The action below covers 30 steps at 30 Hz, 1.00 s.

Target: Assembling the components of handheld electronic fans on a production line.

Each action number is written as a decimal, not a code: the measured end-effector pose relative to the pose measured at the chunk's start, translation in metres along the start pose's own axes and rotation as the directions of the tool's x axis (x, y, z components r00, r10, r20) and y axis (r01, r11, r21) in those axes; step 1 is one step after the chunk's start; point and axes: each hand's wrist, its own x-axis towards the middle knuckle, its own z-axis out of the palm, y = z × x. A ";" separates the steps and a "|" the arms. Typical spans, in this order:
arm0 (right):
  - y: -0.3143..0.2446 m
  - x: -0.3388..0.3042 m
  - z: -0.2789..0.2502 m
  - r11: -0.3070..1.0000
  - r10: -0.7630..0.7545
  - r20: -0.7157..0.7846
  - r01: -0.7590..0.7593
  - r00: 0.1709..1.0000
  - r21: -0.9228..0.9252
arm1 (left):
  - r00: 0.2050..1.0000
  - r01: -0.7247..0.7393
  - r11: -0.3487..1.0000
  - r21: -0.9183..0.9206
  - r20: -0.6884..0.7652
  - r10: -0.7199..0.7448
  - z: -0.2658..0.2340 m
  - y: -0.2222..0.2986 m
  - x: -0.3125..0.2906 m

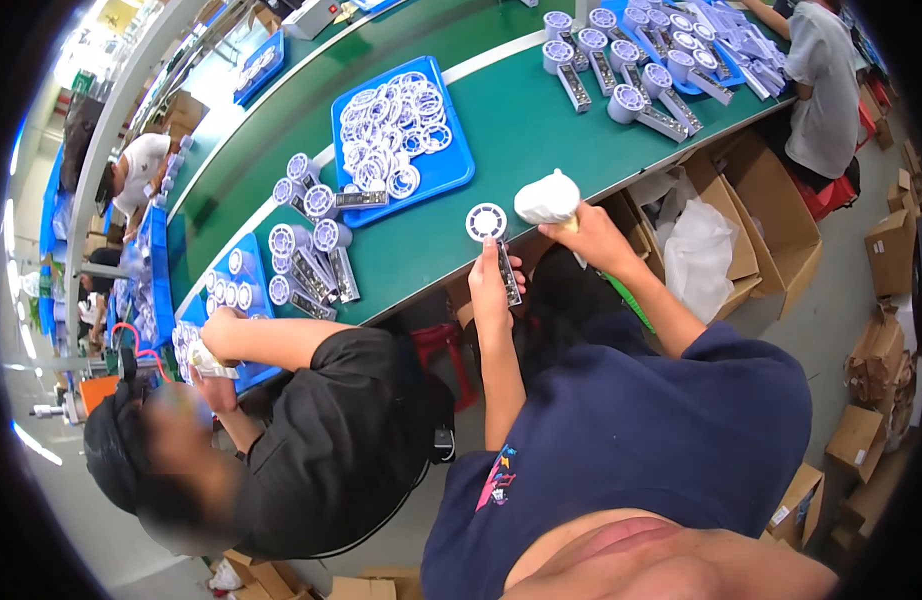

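Observation:
In my left hand (492, 287) is a round-headed part (486, 222), pale lilac with a spoked ring face and a narrow handle carrying a dark strip. My fingers wrap its handle, and the head points away from me at the table's edge. My right hand (594, 240) grips a white, rounded, wrapped-looking thing (548, 197) by its narrow, yellowish lower end. Its kind is unclear. The two held things are close together but apart. Beyond them, a blue tray (458, 165) of flat lilac rings (391, 125) stands on the green table (511, 120).
Similar round-headed parts lie in clusters left (321, 235) and far right (629, 100). A co-worker in black (351, 430) works close on my left; another person (821, 90) stands far right. Open cardboard boxes (771, 220), one with a white plastic bag (698, 260), sit right of me below the table.

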 end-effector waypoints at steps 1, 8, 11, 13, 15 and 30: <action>-0.001 -0.003 -0.001 1.000 -0.001 -0.011 0.001 1.000 -0.014 | 1.000 0.014 1.000 -0.017 -0.017 -0.014 -0.003 -0.002 -0.002; 0.006 0.008 -0.018 0.993 0.109 -0.055 -0.111 0.993 -0.031 | 0.999 0.039 0.998 -0.039 0.025 -0.038 -0.008 0.000 -0.001; 0.012 0.010 -0.017 0.999 0.002 -0.066 -0.004 0.998 -0.037 | 0.998 0.022 0.998 -0.066 0.058 -0.018 -0.005 -0.002 0.001; 0.015 0.012 -0.011 0.998 -0.066 -0.113 0.065 0.991 -0.015 | 0.998 0.025 0.999 -0.046 0.056 -0.023 -0.005 -0.006 0.002; 0.013 0.014 -0.006 0.998 -0.007 -0.098 0.000 0.995 -0.064 | 0.998 0.046 0.996 -0.083 0.048 -0.042 -0.008 -0.006 0.000; 0.022 0.009 0.014 0.962 -0.163 -0.183 0.115 0.969 -0.249 | 1.000 -0.004 1.000 0.015 -0.003 0.004 -0.001 0.001 -0.006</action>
